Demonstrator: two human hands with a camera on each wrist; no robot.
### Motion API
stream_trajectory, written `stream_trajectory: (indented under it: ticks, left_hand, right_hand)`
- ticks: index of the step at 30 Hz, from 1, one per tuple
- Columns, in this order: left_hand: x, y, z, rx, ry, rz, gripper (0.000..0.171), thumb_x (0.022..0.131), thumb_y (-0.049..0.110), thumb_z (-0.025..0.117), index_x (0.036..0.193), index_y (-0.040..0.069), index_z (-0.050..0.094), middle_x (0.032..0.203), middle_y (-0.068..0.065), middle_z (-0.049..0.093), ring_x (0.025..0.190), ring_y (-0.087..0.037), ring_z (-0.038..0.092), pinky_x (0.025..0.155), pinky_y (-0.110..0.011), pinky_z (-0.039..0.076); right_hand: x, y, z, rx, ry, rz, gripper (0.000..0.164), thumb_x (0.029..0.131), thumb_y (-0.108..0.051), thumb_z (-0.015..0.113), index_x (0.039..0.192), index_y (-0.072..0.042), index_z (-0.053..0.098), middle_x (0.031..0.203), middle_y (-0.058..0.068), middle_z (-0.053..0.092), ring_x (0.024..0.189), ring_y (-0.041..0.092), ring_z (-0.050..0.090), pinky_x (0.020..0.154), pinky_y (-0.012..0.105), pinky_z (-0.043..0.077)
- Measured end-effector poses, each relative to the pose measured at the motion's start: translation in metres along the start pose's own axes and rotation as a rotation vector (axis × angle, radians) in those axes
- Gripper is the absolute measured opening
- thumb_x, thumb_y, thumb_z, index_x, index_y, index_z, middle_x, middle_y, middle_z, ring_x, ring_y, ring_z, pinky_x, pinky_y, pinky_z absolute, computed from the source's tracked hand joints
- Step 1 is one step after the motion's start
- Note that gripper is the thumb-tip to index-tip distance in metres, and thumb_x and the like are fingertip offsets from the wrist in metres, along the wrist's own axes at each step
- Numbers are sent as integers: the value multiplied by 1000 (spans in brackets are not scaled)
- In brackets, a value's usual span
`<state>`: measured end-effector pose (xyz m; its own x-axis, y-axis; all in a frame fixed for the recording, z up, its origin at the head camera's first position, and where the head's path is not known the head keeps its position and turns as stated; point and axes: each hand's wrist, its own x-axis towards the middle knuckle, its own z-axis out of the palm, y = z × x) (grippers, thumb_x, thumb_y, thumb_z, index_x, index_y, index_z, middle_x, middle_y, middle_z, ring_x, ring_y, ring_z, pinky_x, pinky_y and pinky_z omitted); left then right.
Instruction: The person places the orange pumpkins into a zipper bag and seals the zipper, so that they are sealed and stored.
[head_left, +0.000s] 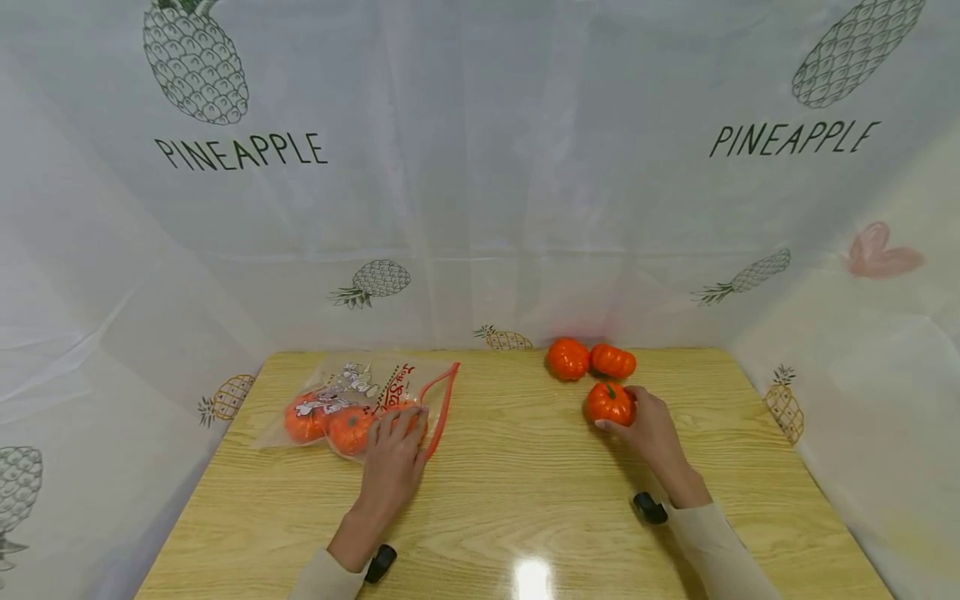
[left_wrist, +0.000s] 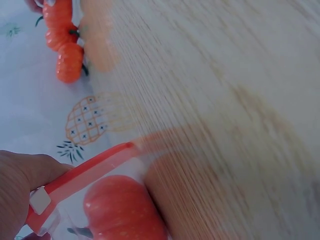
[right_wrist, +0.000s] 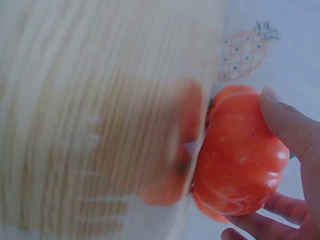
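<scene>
Small curtained booth point(head_left: 465, 108), kind of building unclear, wood-grain table point(head_left: 525, 492), white pineapple-print cloth point(head_left: 517, 208) rising along its far and side edges

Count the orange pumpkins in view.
6 pumpkins: one in the right hand, two behind it on the table, three in the bag that the left hand pinches; more may be hidden there.

Both sleeves point(head_left: 716, 546) are long, plain and light beige. Beside the end of each sleeve there is a small black device point(head_left: 649, 507). The left hand point(head_left: 393, 458) and the right hand point(head_left: 652, 425) are bare.
</scene>
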<state>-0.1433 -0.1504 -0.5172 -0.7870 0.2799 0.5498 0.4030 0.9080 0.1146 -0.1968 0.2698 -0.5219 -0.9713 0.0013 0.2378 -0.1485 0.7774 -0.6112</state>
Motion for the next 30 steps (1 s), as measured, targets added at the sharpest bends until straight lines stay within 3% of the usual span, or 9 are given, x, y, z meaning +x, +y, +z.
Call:
stream_trajectory:
  ticks: [9,19,30]
  left_hand:
    - [0,1,1,-11,17,5,51,81,4,89,130,0,74,129,-14,66,121,-39,55,97,-56,45]
    - [-1,-1,3,-10,29,9,48,81,1,87,128,0,75,129,-14,66,120,-39,55,95,-56,45]
    - [0,-1,3,-8,48,19,50,79,1,88,128,0,75,128,-14,66,118,-39,56,94,-56,46]
  right_hand:
    - [-11,-25,3,18,-25,-57,77,78,-20,96,134,15,56,127,33,65,116,50,63,99,64,51]
    - [-16,-59,23,57,-81,-106,76,78,-19,96,137,11,57,135,30,62,128,51,55,109,65,44]
    - [-9,-89,46,83,-102,-166,78,77,-23,97,138,9,59,134,25,64,128,46,56,109,61,46]
